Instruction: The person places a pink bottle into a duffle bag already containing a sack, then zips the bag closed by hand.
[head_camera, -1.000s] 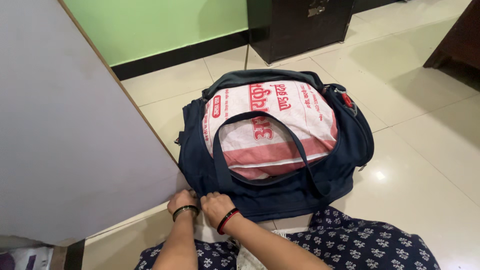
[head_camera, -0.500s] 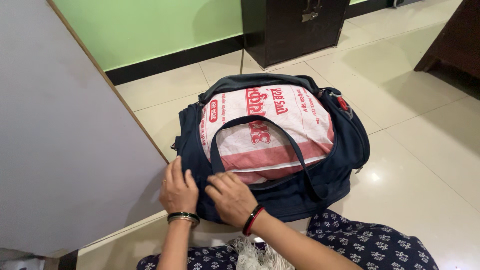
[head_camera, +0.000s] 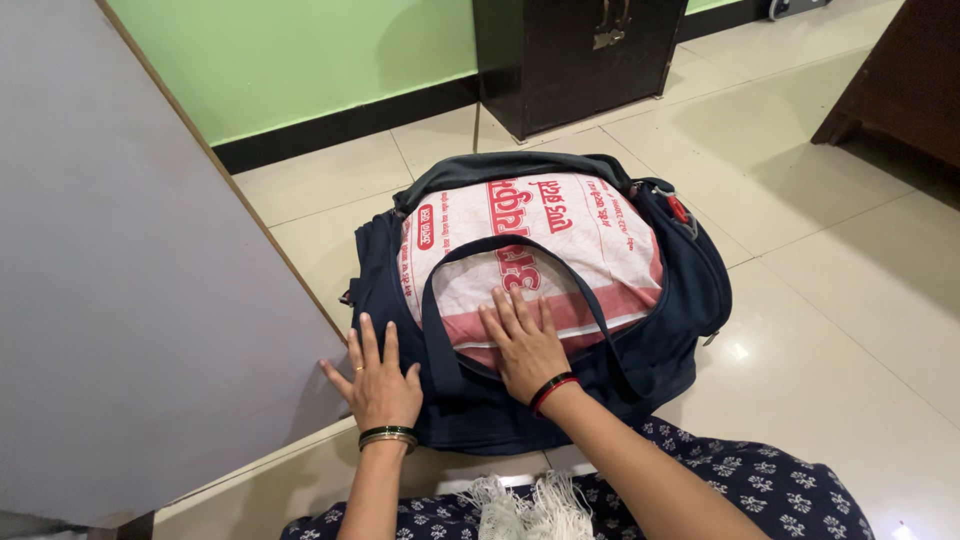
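A dark navy fabric duffel bag (head_camera: 545, 300) is lying open on the glossy cream floor tiles (head_camera: 850, 300), right in front of the person's knees. Its long axis is running roughly from nine o'clock to three o'clock, tipped a little toward two, with its open top facing up. Bulging out of the opening is a white woven sack with red bands and red printing (head_camera: 540, 255), filling the bag almost edge to edge. A navy carry strap (head_camera: 520, 245) is arching over the sack.

The right hand (head_camera: 525, 345) is pressing flat on the sack's near red band, fingers spread wide and pointing toward twelve o'clock, gripping nothing. The left hand (head_camera: 378, 380) is resting palm down on the bag's near left corner at about eight o'clock from the sack, fingers splayed and likewise closing on nothing. The right hand is the nearer one to the sack; the sack's bulk is lying straight ahead of its fingertips.

A large pale grey panel (head_camera: 130, 300) is standing at nine o'clock, just beside the bag. A dark cabinet (head_camera: 585, 55) is sitting at twelve o'clock against the green wall (head_camera: 300, 50).
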